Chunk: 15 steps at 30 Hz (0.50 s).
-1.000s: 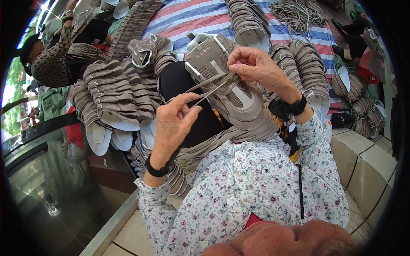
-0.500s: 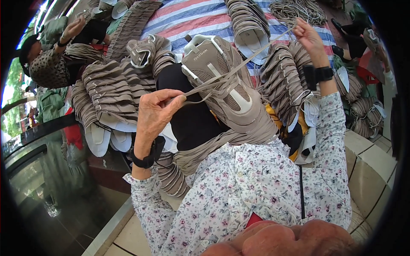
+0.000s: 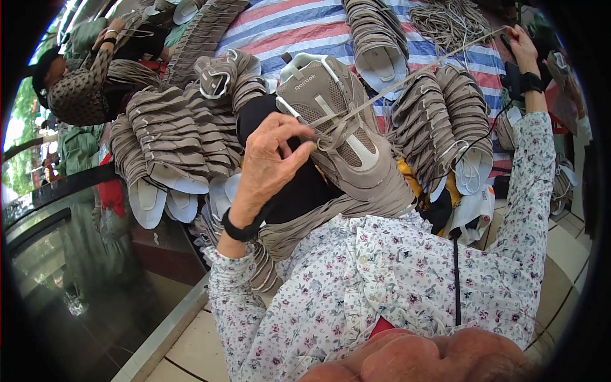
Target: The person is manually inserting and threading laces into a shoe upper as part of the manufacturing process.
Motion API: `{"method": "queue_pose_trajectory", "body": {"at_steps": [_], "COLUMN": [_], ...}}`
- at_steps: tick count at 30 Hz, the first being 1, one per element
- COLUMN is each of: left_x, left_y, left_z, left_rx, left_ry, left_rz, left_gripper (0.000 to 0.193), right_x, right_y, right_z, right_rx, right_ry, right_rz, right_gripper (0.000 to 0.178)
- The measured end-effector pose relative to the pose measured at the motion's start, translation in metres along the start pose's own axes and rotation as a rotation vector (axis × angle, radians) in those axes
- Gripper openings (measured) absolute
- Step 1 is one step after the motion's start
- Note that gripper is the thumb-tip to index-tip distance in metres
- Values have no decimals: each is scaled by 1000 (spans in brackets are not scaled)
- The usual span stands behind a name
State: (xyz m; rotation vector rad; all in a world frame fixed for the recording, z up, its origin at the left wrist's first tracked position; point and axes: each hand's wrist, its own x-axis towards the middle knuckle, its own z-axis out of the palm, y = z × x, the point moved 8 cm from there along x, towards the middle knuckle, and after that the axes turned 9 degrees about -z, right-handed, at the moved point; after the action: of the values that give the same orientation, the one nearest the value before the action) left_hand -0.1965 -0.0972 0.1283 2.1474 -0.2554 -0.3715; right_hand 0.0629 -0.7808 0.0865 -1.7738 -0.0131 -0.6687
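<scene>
A taupe shoe upper [image 3: 356, 153] with white trim rests across my lap, its toe toward me. The flat beige shoelace [image 3: 407, 79] runs through its eyelets and stretches taut to the upper right. At that far end my right hand [image 3: 522, 48] pinches the lace, arm reaching out. My left hand [image 3: 273, 156] is beside the upper's left edge, thumb and forefinger curled closed at the lace near the eyelets; the exact grip is partly hidden by the fingers.
Stacked taupe uppers stand at left [image 3: 168, 137] and right [image 3: 423, 114]. A heap of laces [image 3: 449, 25] lies on the striped sheet [image 3: 286, 28]. Another person [image 3: 79, 83] sits at far left. A dark glossy panel [image 3: 95, 267] is at lower left.
My right hand has moved outward to the right, drawing the lace longer. My left hand has shifted right and in toward the eyelets. The upper has stayed on my lap.
</scene>
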Motion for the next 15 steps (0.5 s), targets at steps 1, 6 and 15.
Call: {"method": "queue_pose_trajectory", "body": {"at_steps": [1, 6, 15], "left_x": [-5, -4, -15], "left_y": [7, 18, 28], "left_z": [-8, -1, 32], "left_rx": [37, 198, 298], "left_ry": [165, 357, 383], "left_rz": [6, 122, 165], "left_gripper": [18, 28, 22], "right_x": [-23, -119, -339], "right_y": [20, -91, -257], "right_z": [21, 150, 333], "right_rx": [438, -372, 122], "right_ry": [413, -470, -823], "right_rz": [389, -230, -344], "right_gripper": [15, 29, 22]}}
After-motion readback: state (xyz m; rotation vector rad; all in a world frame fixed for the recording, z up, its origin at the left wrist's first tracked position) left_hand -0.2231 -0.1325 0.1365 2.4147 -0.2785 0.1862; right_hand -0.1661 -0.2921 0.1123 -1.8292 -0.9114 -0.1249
